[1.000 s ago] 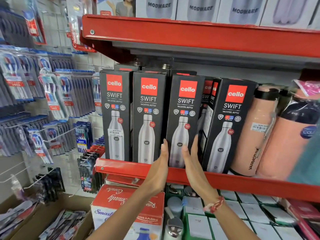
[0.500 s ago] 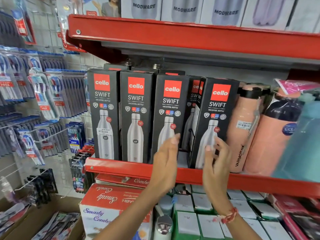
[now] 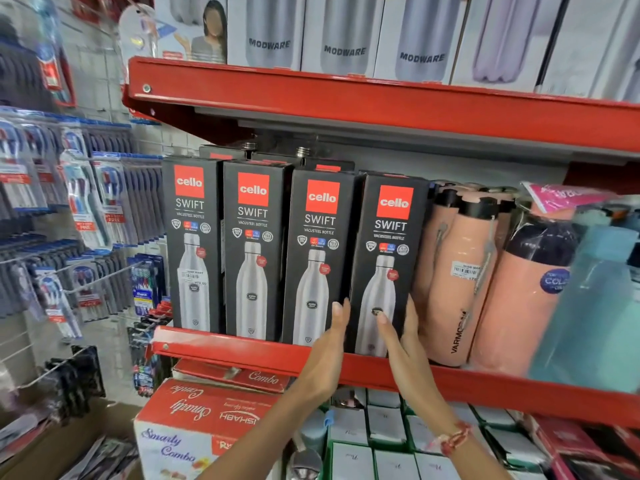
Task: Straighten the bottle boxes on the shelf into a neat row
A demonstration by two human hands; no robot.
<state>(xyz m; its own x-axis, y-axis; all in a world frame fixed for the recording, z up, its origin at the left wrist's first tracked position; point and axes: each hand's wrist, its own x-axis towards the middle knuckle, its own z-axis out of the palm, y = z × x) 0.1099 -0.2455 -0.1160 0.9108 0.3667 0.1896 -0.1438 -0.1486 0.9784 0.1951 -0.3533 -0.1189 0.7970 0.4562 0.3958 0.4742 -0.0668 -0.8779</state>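
Observation:
Several black "cello SWIFT" bottle boxes stand upright side by side at the front of the red shelf [image 3: 235, 351], faces forward. From the left they are the first box [image 3: 192, 244], second box [image 3: 254, 251], third box [image 3: 318, 258] and rightmost box [image 3: 389, 244]. My left hand [image 3: 329, 344] lies flat against the rightmost box's lower left edge, in front of the third box. My right hand [image 3: 405, 344] clasps its lower right side, thumb on the front. More black boxes [image 3: 221, 154] show behind the row.
Peach bottles [image 3: 457, 271] lean right beside the rightmost box, then a teal bottle [image 3: 595, 306]. The upper red shelf [image 3: 346, 98] carries Modware boxes [image 3: 343, 36]. Toothbrush packs [image 3: 86, 209] hang at the left. A red combo carton [image 3: 207, 417] and small white boxes sit below.
Both hands moved from the third box to the rightmost box. That box was angled with a gap beside it; it now faces forward, close against the third box.

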